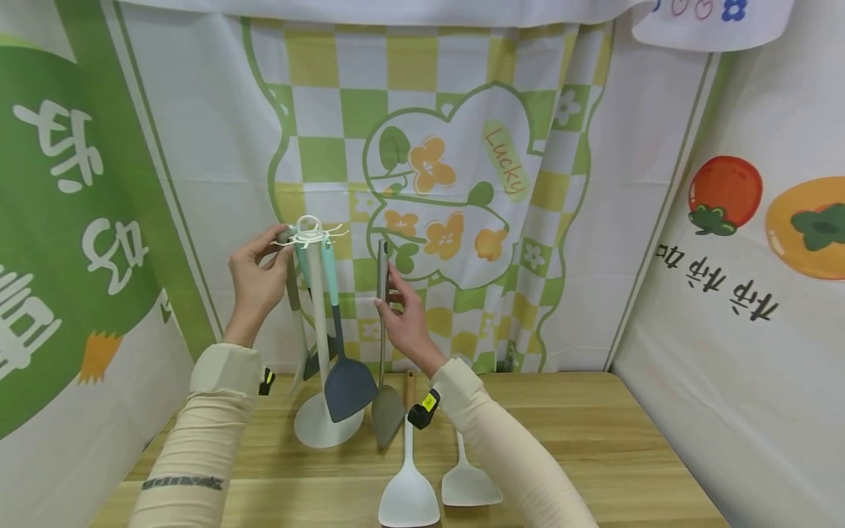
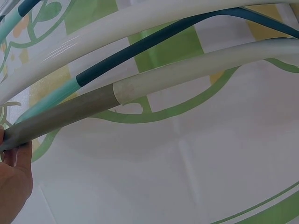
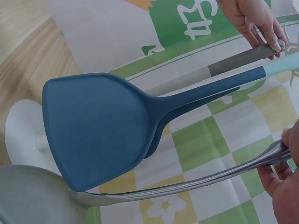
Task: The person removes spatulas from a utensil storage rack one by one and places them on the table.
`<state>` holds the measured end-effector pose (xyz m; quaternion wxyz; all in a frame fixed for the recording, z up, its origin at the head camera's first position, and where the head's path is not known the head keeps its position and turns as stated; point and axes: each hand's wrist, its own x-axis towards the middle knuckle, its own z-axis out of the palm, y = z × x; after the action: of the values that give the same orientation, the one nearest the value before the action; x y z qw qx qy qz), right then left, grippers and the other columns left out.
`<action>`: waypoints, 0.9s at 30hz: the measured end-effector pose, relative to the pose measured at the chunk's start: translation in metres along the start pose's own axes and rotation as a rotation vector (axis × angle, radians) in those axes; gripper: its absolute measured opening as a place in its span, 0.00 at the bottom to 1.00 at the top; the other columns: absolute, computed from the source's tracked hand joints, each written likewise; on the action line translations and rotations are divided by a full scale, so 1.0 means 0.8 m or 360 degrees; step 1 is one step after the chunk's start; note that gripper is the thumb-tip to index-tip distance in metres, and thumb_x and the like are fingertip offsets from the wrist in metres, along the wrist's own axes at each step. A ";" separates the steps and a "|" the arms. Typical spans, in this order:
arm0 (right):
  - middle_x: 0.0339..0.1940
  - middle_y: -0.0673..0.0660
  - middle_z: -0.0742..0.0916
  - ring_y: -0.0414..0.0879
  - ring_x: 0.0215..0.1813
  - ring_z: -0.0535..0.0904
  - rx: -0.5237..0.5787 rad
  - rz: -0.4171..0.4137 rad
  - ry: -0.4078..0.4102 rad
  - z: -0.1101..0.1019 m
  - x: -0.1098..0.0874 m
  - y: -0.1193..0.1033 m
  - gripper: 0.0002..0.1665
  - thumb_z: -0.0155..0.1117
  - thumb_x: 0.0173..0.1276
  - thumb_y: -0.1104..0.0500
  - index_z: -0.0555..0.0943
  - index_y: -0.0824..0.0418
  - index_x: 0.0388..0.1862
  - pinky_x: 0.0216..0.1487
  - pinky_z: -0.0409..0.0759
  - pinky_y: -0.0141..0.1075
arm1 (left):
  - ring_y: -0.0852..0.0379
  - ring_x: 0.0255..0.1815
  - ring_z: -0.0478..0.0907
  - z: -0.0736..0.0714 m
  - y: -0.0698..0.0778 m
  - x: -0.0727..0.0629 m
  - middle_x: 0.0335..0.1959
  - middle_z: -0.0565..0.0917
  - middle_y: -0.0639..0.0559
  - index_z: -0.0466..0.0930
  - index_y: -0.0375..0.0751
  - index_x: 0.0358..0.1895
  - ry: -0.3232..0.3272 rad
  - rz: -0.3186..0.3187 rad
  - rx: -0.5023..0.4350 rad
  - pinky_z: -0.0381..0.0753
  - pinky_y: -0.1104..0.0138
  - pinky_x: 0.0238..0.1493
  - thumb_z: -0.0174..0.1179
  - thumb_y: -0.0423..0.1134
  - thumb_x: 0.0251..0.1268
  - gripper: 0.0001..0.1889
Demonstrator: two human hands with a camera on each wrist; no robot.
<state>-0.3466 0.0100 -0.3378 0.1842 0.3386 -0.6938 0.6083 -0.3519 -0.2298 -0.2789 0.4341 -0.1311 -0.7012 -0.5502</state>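
Note:
A white utensil stand (image 1: 322, 315) with a ring of hooks on top stands on the table. At its left side my left hand (image 1: 259, 282) pinches the top of a grey-handled utensil (image 2: 65, 116) with a pale shaft, right at the hooks. A dark blue spatula (image 3: 100, 126) with a mint handle hangs on the stand, and a second mint-handled utensil (image 2: 135, 51) hangs behind, its head mostly hidden. Right of the stand, my right hand (image 1: 405, 319) grips the upper handle of a long metal utensil (image 3: 201, 184); its broad rounded head (image 1: 388, 416) hangs low beside the blue spatula.
Two white spatulas lie on the wooden table (image 1: 568, 433): one with a wooden handle (image 1: 409, 499), the other (image 1: 470, 485) to its right, partly behind my right forearm. Behind the stand hangs a checked curtain (image 1: 462, 66); printed cloth walls (image 1: 726, 381) rise on both sides.

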 end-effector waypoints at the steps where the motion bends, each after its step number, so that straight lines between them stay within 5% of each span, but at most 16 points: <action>1: 0.59 0.75 0.77 0.69 0.53 0.80 0.0003 0.0004 0.0001 -0.001 0.000 0.000 0.39 0.54 0.75 0.75 0.56 0.66 0.81 0.50 0.87 0.56 | 0.68 0.47 0.80 0.000 0.000 0.000 0.56 0.83 0.36 0.84 0.33 0.59 0.0001 0.0000 -0.0002 0.83 0.73 0.57 0.61 0.24 0.69 0.17; 11: 0.63 0.71 0.77 0.64 0.56 0.81 -0.0033 0.0002 0.0061 -0.002 0.006 0.042 0.40 0.55 0.77 0.71 0.55 0.58 0.83 0.54 0.87 0.54 | 0.67 0.48 0.80 -0.001 -0.003 0.001 0.57 0.83 0.37 0.83 0.34 0.61 -0.0006 -0.0028 -0.0008 0.83 0.69 0.59 0.61 0.25 0.70 0.18; 23: 0.63 0.68 0.78 0.62 0.57 0.82 -0.0096 0.0003 0.0099 -0.011 0.001 0.044 0.40 0.55 0.77 0.71 0.54 0.59 0.83 0.49 0.88 0.44 | 0.64 0.49 0.80 0.000 -0.002 0.001 0.57 0.82 0.38 0.82 0.33 0.61 0.0001 -0.0058 -0.0002 0.83 0.71 0.58 0.61 0.25 0.69 0.18; 27: 0.62 0.73 0.78 0.67 0.56 0.82 -0.0070 0.0000 0.0096 -0.016 -0.005 0.017 0.40 0.54 0.75 0.74 0.54 0.67 0.82 0.49 0.88 0.51 | 0.64 0.49 0.80 0.001 0.001 0.000 0.57 0.82 0.37 0.82 0.33 0.61 0.0004 -0.0051 -0.0007 0.82 0.73 0.58 0.60 0.24 0.69 0.18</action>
<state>-0.3551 0.0242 -0.3476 0.2124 0.3159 -0.7012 0.6029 -0.3516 -0.2289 -0.2788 0.4258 -0.1202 -0.7015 -0.5587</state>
